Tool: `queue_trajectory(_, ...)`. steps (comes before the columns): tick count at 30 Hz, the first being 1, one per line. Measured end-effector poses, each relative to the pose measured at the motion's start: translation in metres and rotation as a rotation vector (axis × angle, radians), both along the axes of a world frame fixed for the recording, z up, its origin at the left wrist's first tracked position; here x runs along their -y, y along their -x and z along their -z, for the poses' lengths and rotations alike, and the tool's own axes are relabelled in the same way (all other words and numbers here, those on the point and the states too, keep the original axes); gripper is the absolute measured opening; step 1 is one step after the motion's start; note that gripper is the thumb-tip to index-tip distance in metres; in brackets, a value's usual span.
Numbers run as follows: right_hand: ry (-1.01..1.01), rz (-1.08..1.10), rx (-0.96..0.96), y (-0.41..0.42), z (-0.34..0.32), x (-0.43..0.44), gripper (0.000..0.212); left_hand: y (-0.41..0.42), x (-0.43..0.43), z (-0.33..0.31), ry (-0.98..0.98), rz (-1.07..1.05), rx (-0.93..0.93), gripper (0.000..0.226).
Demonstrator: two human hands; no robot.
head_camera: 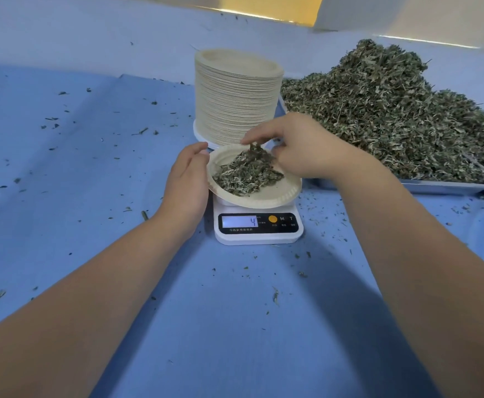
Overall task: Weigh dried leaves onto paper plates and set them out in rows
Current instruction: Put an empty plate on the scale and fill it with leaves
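I see the big heap of dried leaves by the right edge of the counter. The stack of plates stands just behind the scale, which shows 4. The paper plate sits on the scale and holds a small leaf pile. My left hand grips its left rim, fingers curled. My right hand hangs over the pile, fingers pinching some leaves. The heap lies to that hand's right, so I think that hand reaches it easiest.

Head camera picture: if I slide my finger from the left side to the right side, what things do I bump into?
First the left hand → the paper plate with its little leaf pile → the big heap of dried leaves on the metal tray.
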State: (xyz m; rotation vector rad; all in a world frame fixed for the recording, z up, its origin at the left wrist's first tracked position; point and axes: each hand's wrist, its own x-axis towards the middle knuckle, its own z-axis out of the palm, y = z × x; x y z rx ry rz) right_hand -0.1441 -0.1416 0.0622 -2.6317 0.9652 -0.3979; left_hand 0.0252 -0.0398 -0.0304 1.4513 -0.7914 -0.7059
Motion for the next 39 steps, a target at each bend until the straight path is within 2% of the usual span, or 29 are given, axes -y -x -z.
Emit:
queue_trajectory(3, 0.034, 0.083, 0.162, 0.019, 0.010, 0.008, 0.064, 0.000, 0.001, 0.001, 0.000, 0.002, -0.003, 0.042)
queue_trajectory(6, 0.097, 0.248, 0.244, 0.044, 0.030, 0.017, 0.043, 0.000, 0.001, 0.001, 0.002, 0.001, -0.004, 0.042)
queue_trajectory(8, 0.187, 0.384, 0.160, 0.064, 0.045, 0.026, 0.030, 0.000, 0.002, 0.002, 0.008, 0.001, 0.001, 0.038)
queue_trajectory(9, 0.198, 0.454, 0.069, 0.072, 0.051, 0.029, 0.031, 0.000, 0.002, 0.003, 0.013, 0.000, 0.002, 0.035)
queue_trajectory(12, 0.100, 0.576, -0.221, 0.082, 0.060, 0.035, 0.056, -0.001, 0.003, 0.003, 0.024, 0.000, 0.001, 0.033)
queue_trajectory(14, 0.109, 0.547, -0.266, 0.081, 0.063, 0.036, 0.065, -0.001, 0.003, 0.003, 0.024, -0.005, 0.014, 0.035)
queue_trajectory(17, 0.206, 0.492, -0.181, 0.075, 0.066, 0.035, 0.062, 0.000, 0.002, 0.001, 0.020, 0.001, 0.039, 0.040)
queue_trajectory(22, 0.234, 0.522, -0.137, 0.068, 0.071, 0.035, 0.058, 0.001, 0.000, 0.000, 0.012, -0.001, 0.057, 0.045)
queue_trajectory(30, 0.309, 0.538, 0.132, 0.069, 0.073, 0.038, 0.043, 0.000, 0.000, 0.001, 0.009, -0.001, 0.061, 0.046)
queue_trajectory(39, 0.278, 0.528, 0.243, 0.065, 0.059, 0.045, 0.044, 0.001, -0.001, -0.001, 0.014, -0.021, -0.017, 0.034)
